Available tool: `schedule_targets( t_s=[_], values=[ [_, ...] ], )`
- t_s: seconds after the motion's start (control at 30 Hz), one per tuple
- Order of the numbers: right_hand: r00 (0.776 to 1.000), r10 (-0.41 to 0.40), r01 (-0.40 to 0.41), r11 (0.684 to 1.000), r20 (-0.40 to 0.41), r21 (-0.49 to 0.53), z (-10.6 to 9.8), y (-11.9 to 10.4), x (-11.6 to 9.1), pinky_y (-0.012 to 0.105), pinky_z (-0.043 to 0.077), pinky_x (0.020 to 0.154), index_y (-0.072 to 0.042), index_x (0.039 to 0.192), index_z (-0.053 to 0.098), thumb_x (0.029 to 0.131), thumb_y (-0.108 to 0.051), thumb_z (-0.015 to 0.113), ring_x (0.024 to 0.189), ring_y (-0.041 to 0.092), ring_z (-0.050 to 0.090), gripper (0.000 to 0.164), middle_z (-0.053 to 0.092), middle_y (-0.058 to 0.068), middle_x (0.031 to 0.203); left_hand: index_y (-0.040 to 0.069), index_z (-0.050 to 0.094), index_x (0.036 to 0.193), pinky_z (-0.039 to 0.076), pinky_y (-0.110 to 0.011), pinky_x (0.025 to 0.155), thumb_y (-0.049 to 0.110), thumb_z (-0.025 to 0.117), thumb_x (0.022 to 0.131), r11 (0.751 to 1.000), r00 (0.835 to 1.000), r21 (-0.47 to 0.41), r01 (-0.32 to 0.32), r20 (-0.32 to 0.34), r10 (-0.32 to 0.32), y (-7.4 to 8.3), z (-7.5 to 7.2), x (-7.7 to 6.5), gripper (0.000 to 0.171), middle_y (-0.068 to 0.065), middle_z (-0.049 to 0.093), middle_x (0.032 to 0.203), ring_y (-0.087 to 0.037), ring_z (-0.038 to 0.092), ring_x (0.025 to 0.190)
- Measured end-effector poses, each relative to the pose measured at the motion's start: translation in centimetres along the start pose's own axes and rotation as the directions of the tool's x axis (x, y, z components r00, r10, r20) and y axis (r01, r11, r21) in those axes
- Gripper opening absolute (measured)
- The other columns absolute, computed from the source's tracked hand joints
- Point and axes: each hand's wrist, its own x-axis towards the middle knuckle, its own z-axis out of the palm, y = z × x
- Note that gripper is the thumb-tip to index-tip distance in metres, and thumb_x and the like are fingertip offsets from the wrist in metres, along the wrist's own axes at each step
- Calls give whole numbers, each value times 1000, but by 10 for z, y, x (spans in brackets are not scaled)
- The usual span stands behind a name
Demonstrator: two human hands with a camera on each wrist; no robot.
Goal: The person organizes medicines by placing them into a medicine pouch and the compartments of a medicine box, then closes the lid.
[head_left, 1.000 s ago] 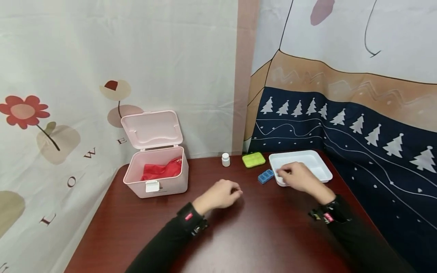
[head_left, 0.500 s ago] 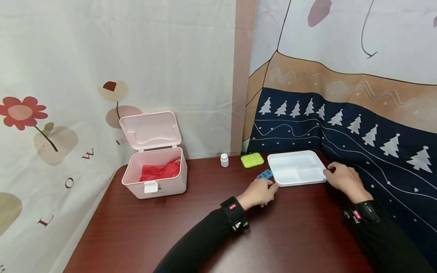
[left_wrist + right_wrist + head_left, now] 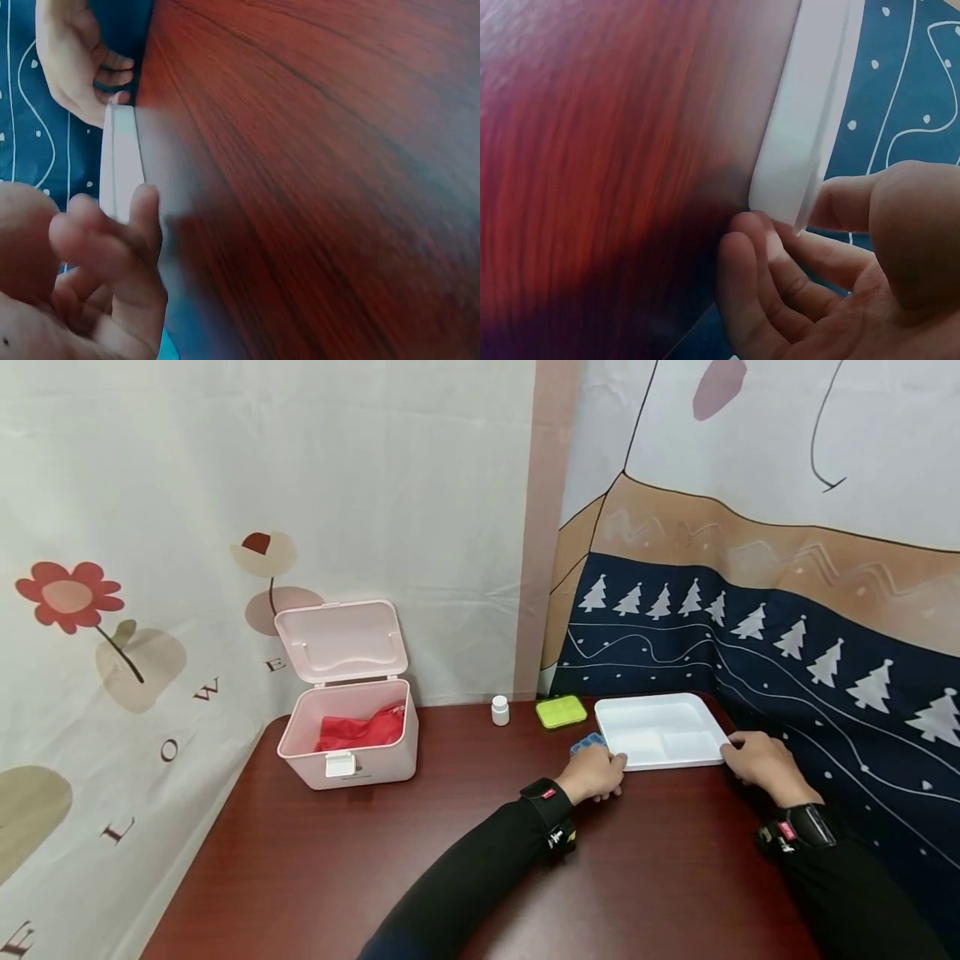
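Observation:
A white compartment tray (image 3: 660,732) lies at the back right of the table. My left hand (image 3: 594,772) is at its front left corner, the thumb and fingers about the rim; in the left wrist view those fingers (image 3: 112,255) cover that end of the tray. With my right hand (image 3: 765,767) I grip the front right corner, thumb on one side of the rim and fingers curled at the other in the right wrist view. Behind my left hand, a small blue pill box (image 3: 587,742) is partly hidden.
A lime-green flat case (image 3: 561,712) and a white bottle (image 3: 500,711) stand left of the tray. Farther left is a pink box (image 3: 348,768), lid raised, with a red pouch (image 3: 362,731) inside. Printed cloth (image 3: 660,643) hangs along the table's back and right edges.
My right hand has moved from over the tray's front left to its right corner. My left hand has travelled right, to the tray's left corner, and now covers part of the blue pill box.

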Motion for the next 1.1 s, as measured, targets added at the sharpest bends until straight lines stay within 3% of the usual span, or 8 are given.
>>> schedule_targets(
  t_s=[0.17, 0.37, 0.6, 0.77, 0.93, 1.0, 1.1],
  values=[
    [1000, -13, 13, 1000, -27, 20, 2, 0, 4, 36, 49, 63, 14, 146, 52, 104, -24, 46, 65, 22, 68, 57, 69, 6, 72, 11, 71, 59, 39, -26, 45, 31, 51, 116, 999, 997, 0, 55, -53, -55, -1, 2, 6, 64, -2, 70, 57, -15, 51, 43],
    [997, -45, 48, 998, -69, 35, 6, 2, 3, 36, 50, 62, 16, 140, 58, 103, -18, 47, 65, 19, 68, 52, 70, 4, 73, 13, 60, 55, 34, -27, 50, 28, 57, 112, 994, 992, -7, 112, -50, -113, 0, 0, 14, 60, 1, 66, 56, -15, 47, 46],
    [975, -108, 115, 993, -194, 28, 1, -7, -6, 35, 48, 58, 14, 137, 61, 104, -18, 49, 61, 16, 67, 48, 72, 1, 70, 14, 64, 63, 35, -28, 55, 29, 57, 111, 995, 995, -12, 94, -38, -95, 1, -16, 10, 51, 3, 69, 64, -15, 47, 54],
    [969, -159, 173, 983, -188, 62, 1, -34, -15, 33, 51, 56, 13, 135, 64, 104, -18, 53, 63, 14, 68, 45, 74, 3, 75, 17, 63, 62, 37, -28, 56, 30, 61, 107, 996, 992, -22, 90, -82, -91, -11, -41, -6, 48, 2, 72, 66, -12, 52, 58],
    [952, -227, 245, 967, -205, 68, 3, -61, -28, 31, 51, 54, 10, 132, 66, 104, -17, 57, 63, 12, 68, 40, 76, 5, 81, 18, 57, 58, 37, -28, 55, 31, 62, 105, 999, 992, 12, 44, -118, -42, -22, -66, -29, 49, 2, 72, 63, -12, 53, 56],
    [949, -246, 265, 961, -195, 80, 6, -73, -32, 31, 52, 54, 10, 132, 65, 104, -18, 59, 64, 12, 69, 40, 77, 6, 83, 20, 54, 57, 37, -27, 54, 32, 62, 104, 999, 990, 37, 30, -138, -24, -29, -76, -40, 49, 6, 68, 59, -10, 52, 54],
    [953, -270, 288, 949, -139, 126, 18, -92, -37, 31, 55, 56, 9, 132, 65, 105, -17, 62, 66, 14, 70, 37, 79, 6, 85, 21, 47, 55, 32, -27, 52, 30, 62, 102, 997, 985, 81, 19, -174, -4, -45, -91, -60, 50, 11, 51, 50, -9, 44, 51]
  ],
)
